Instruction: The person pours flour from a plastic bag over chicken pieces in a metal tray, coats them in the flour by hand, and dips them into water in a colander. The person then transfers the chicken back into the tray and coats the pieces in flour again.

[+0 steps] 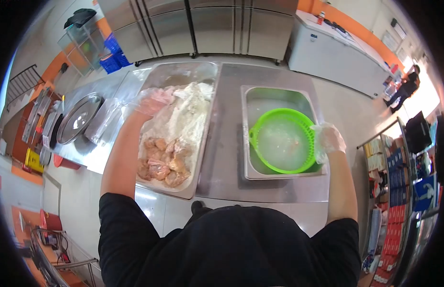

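Observation:
My left hand [155, 101], in a clear plastic glove, is at the left side of a long metal tray [206, 138], over white flour [191, 107]. What its fingers hold, if anything, is hard to make out. Several flour-dusted meat pieces [164, 162] lie at the tray's near end. To the right, a green basket [310, 125] sits in cloudy liquid inside a metal pan [246, 162]. My right hand [331, 137], also gloved in plastic, is at the basket's right rim, with its fingers partly hidden by the loose glove.
Round metal trays [80, 118] and a clear plastic bag [104, 119] lie on the left of the steel table [222, 148]. Steel cabinets [212, 33] and a white freezer [332, 52] stand beyond. A person [406, 88] is far right, behind a shelf rack [392, 191].

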`<state>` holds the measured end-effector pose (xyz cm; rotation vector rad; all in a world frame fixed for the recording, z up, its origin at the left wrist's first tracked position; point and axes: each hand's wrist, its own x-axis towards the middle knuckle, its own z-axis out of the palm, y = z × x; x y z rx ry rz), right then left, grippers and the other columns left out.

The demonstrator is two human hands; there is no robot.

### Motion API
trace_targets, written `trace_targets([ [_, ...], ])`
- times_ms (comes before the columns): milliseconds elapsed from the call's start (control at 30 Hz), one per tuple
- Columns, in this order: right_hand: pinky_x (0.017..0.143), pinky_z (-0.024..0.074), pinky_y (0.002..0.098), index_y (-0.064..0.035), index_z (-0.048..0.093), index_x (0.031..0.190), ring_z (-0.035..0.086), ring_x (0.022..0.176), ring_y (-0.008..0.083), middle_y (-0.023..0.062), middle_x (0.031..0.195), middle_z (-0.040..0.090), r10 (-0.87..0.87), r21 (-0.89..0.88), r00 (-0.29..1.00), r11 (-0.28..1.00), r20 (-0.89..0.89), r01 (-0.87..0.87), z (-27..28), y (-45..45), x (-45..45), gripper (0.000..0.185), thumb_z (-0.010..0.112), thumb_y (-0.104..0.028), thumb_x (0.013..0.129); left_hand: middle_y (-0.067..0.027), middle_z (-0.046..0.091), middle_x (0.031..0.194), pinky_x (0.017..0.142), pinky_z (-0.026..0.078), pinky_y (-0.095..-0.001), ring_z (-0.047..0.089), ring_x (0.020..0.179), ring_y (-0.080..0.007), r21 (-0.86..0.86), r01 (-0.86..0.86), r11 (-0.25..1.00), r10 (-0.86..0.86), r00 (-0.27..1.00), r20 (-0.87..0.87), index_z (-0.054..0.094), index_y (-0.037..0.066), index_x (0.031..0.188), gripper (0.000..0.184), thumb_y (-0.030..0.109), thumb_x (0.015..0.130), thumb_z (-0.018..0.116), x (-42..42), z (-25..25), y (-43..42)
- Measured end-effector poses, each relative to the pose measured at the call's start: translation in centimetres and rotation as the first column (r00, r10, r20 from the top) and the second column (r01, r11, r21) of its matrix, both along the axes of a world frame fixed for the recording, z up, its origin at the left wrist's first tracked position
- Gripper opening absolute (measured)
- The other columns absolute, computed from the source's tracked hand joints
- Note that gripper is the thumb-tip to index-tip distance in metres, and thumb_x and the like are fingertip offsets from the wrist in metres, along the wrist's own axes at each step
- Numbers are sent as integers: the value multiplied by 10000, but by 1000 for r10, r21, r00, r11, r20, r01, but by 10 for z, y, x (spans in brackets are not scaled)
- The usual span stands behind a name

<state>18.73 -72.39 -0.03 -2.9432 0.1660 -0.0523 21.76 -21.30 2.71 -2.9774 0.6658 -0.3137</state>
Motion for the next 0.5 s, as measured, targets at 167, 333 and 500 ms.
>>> trace_targets([
  [167, 764, 449, 392, -68, 612, 896, 563, 902, 298, 152, 937, 595, 112, -172, 993, 979, 29, -106, -42, -16, -13, 356, 481, -379, 782, -105, 567, 922, 790, 437, -347, 528, 900, -265, 526, -25, 850, 89, 991, -98, 592, 113, 895, 205, 83, 724, 483, 33, -69, 98],
  [333, 763, 448, 404, -26, 594, 922, 545, 906, 327, 210, 962, 565, 13, -274, 990, 960, -142, -52, 47, 99, -20, 361, 470, -342, 798, -131, 552, 979, 816, 416, -377, 508, 947, -287, 122, -151, 981, 176, 955, -239, 556, 68, 949, 235, 185, 794, 424, 79, -104, 123],
  [500, 733, 463, 335, -46, 559, 933, 574, 864, 231, 135, 910, 586, 382, 210, 875, 868, 296, -450, 13, 217, 53, 260, 470, -261, 816, -150, 575, 989, 809, 431, -376, 535, 969, -288, 53, -81, 995, 92, 960, -266, 567, 59, 980, 324, 285, 778, 453, 108, -72, 91],
])
